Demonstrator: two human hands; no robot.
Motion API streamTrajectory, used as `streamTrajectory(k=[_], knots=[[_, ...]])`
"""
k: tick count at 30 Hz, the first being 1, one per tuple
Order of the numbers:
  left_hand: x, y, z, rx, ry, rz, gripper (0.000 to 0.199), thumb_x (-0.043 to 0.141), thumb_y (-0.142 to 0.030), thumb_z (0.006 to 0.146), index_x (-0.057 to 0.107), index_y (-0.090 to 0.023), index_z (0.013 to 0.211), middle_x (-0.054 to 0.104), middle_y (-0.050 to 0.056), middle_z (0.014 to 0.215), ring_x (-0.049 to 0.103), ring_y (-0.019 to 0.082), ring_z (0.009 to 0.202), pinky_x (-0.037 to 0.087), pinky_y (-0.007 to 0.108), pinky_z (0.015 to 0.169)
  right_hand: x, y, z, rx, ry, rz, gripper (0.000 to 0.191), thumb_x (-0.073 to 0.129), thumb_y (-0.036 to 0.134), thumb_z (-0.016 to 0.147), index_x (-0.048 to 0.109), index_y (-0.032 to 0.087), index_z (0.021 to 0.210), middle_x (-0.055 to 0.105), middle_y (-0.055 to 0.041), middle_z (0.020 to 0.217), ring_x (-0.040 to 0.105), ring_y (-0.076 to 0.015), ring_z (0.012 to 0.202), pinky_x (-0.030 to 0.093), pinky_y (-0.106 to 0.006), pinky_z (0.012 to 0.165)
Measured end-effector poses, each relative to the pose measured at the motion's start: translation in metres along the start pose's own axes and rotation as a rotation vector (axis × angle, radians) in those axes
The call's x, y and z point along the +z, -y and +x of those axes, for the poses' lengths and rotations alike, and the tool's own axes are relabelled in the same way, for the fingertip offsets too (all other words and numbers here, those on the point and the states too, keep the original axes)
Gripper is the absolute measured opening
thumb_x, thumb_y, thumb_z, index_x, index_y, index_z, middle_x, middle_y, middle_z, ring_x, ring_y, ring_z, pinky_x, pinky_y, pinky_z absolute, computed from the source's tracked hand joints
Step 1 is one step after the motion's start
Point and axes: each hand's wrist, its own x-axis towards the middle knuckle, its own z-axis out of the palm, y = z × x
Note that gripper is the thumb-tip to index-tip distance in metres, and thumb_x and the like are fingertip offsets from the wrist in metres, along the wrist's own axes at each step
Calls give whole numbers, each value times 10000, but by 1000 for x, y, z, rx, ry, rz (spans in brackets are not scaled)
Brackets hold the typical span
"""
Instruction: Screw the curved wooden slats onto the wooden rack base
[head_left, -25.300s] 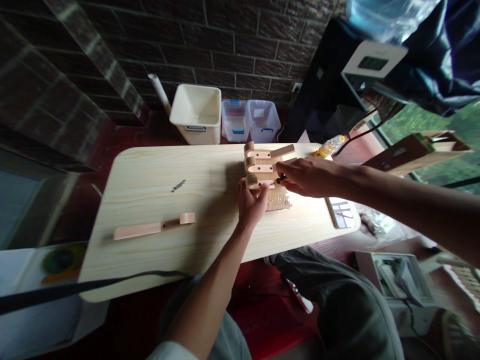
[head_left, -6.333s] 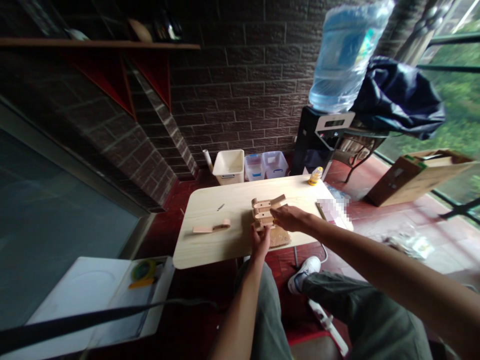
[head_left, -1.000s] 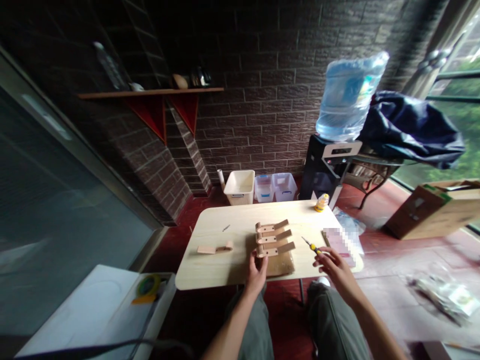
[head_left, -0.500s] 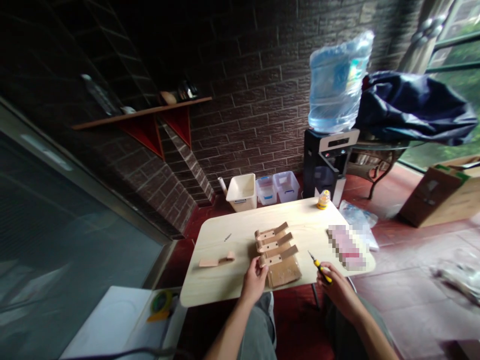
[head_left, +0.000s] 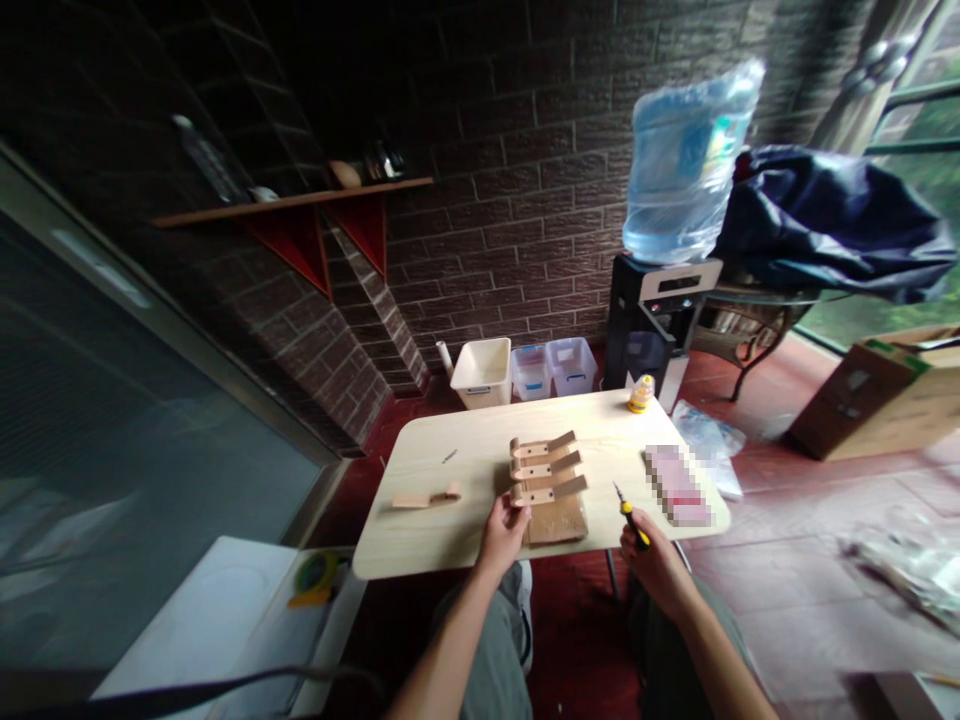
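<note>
Three tan strips with dark dots (head_left: 537,496) lie in a row across a brown cardboard piece (head_left: 559,522) on the pale wooden table (head_left: 427,550). My left hand (head_left: 504,530) has its fingers closed on the rounded left end of the nearest strip. A yellow and black screwdriver (head_left: 634,526) is held in my right hand (head_left: 654,562), its tip pointing up and left, apart from the cardboard. Further left lies a loose tan strip (head_left: 426,498) with a curled end. Behind it is a small dark thin item (head_left: 450,457), too small to make out.
A yellow-based clear container (head_left: 641,394) stands at the table's back right corner, with a pixelated pinkish object (head_left: 679,487) nearer the right edge. Beyond the table are plastic bins (head_left: 480,375) and a water dispenser (head_left: 649,320). A tape roll (head_left: 315,575) sits at lower left.
The view has shifted slightly, so the table appears a little higher. Both hands keep their holds, and the screwdriver now points more steeply upward.
</note>
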Motion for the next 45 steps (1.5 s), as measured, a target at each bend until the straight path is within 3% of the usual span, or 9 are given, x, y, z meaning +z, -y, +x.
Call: streamTrajectory(k=[7, 25, 35, 41, 45], knots=[[-1, 0, 6, -3, 4, -9, 424, 747, -399, 1069, 681, -181, 1426, 706, 132, 1437, 729, 288, 1249, 653, 523, 1059, -8, 4, -1, 38, -6, -27, 393, 737, 457, 1084, 699, 194, 1373, 740, -98, 1344, 759, -238, 1105, 674, -446, 940], [9, 0, 2, -25, -33, 143, 370, 741, -403, 1074, 707, -170, 1359, 743, 116, 1344, 754, 257, 1160, 666, 486, 1014, 8, 7, -8, -7, -57, -80, 389, 726, 466, 1090, 701, 201, 1373, 739, -100, 1352, 756, -238, 1113, 670, -449, 952], [47, -1, 2, 19, -108, 101, 390, 740, -402, 1074, 697, -174, 1389, 734, 122, 1372, 747, 270, 1197, 657, 507, 1043, 20, 14, -12, -26, -69, -110, 438, 739, 473, 1079, 684, 197, 1415, 720, -113, 1416, 750, -269, 1192, 662, -488, 998], [48, -3, 15, 9, -102, 61, 400, 734, -415, 1078, 694, -179, 1399, 724, 126, 1396, 742, 272, 1206, 659, 504, 1038, 27, 22, -18, -120, -68, -332, 396, 725, 477, 1089, 701, 193, 1363, 747, -94, 1316, 762, -232, 1080, 675, -436, 923], [51, 1, 17, 13, -129, 49, 431, 735, -416, 1075, 677, -182, 1432, 708, 133, 1432, 729, 288, 1249, 646, 528, 1068, 43, 56, -9, -207, -9, -631, 390, 722, 474, 1093, 698, 184, 1352, 754, -83, 1262, 763, -212, 1012, 678, -405, 867]])
